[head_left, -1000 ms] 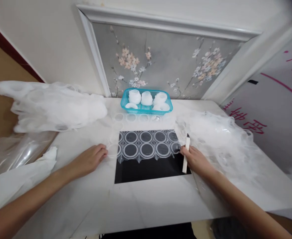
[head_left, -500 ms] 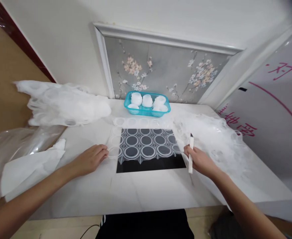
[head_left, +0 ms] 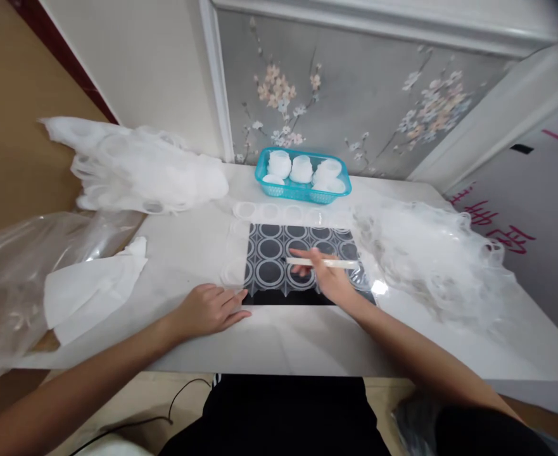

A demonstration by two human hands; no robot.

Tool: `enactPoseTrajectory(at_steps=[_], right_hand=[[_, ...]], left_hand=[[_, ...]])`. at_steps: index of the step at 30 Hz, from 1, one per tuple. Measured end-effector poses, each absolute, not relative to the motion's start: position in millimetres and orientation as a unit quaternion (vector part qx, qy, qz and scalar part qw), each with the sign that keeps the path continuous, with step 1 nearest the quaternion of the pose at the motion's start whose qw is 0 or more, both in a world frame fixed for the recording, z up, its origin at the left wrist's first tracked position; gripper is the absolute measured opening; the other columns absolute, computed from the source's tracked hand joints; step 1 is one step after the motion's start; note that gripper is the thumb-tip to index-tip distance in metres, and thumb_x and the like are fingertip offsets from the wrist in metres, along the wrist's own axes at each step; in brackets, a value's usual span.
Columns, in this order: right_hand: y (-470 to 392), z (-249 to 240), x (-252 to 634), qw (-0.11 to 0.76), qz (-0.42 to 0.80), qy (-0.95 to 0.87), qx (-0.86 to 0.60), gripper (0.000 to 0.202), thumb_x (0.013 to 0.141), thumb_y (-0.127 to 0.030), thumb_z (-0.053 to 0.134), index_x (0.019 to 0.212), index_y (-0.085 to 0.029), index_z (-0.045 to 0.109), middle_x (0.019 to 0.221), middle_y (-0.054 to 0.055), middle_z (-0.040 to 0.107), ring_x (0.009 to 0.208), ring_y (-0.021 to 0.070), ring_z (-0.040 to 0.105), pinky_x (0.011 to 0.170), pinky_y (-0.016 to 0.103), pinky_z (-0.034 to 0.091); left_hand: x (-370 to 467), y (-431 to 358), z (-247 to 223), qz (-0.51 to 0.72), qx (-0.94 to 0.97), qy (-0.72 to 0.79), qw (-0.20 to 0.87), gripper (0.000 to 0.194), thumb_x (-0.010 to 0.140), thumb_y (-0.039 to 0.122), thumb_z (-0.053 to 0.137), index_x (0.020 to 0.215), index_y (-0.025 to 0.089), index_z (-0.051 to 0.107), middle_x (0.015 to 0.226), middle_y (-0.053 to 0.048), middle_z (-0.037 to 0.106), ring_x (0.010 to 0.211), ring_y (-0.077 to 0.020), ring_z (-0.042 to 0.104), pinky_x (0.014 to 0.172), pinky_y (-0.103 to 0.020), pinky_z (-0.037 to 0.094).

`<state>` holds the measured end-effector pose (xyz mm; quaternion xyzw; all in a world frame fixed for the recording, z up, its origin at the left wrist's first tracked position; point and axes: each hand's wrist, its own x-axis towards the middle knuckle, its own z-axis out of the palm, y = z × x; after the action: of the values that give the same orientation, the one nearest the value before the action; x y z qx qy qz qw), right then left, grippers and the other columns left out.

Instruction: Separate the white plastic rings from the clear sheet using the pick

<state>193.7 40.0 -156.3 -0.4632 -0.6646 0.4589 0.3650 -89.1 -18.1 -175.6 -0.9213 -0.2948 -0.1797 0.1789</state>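
A translucent sheet with rows of ring shapes (head_left: pixel 270 247) lies over a black mat (head_left: pixel 279 297) on the white table. My right hand (head_left: pixel 323 272) is above the sheet, holding a white-handled tool (head_left: pixel 336 262) whose dark tip points left over the rings. Some fingers of that hand are stretched out. At the mat's lower left corner, my left hand (head_left: pixel 216 308) rests palm down with its fingers apart, holding nothing. Behind the sheet stands a blue basket (head_left: pixel 323 197) with stacks of white discs (head_left: pixel 279 164).
A pile of white ringed sheets (head_left: pixel 140 168) sits at the back left, and another translucent pile (head_left: pixel 431 253) covers the right side. White paper (head_left: pixel 93 285) and clear plastic (head_left: pixel 12 278) lie at the left edge. A flowered panel (head_left: pixel 345 82) borders the back.
My right hand has moved left over the sheet, and the tool has turned from upright to nearly level. My left hand has come to the mat's near corner and spread its fingers. The view has shifted.
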Motion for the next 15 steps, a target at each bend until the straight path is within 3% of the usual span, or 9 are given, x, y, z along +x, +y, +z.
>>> enactPoseTrajectory(at_steps=[4,8,15], right_hand=[[59,-168,132,0.334,0.522,-0.669,-0.410,0.038,0.077,-0.050,0.063,0.093,-0.016,0.073,0.069,0.004,0.069,0.061,0.0155,0.061,0.057,0.027,0.048],[68,-179,113,0.312,0.504,-0.707,-0.385,0.036,0.079,-0.049,0.061,0.073,-0.014,0.067,0.056,0.000,0.058,0.051,0.0103,0.050,0.048,0.023,0.039],[64,-179,120,0.274,0.486,-0.733,-0.390,0.034,0.082,-0.048,0.059,0.078,-0.014,0.064,0.058,-0.001,0.054,0.051,0.0095,0.046,0.049,0.022,0.036]], left_hand=[[-88,-25,-182,-0.155,-0.916,-0.331,0.166,0.055,0.089,0.054,0.045,0.114,0.007,0.059,0.054,0.001,0.060,0.045,-0.0147,0.056,0.044,-0.028,0.039],[-91,-25,-185,-0.141,-0.908,-0.363,0.154,0.060,0.089,0.058,0.039,0.111,0.007,0.061,0.056,-0.002,0.064,0.044,-0.0164,0.058,0.040,-0.027,0.038],[-91,-25,-186,-0.149,-0.909,-0.371,0.118,0.060,0.090,0.058,0.038,0.112,0.007,0.062,0.059,-0.003,0.067,0.044,-0.0160,0.058,0.038,-0.026,0.036]])
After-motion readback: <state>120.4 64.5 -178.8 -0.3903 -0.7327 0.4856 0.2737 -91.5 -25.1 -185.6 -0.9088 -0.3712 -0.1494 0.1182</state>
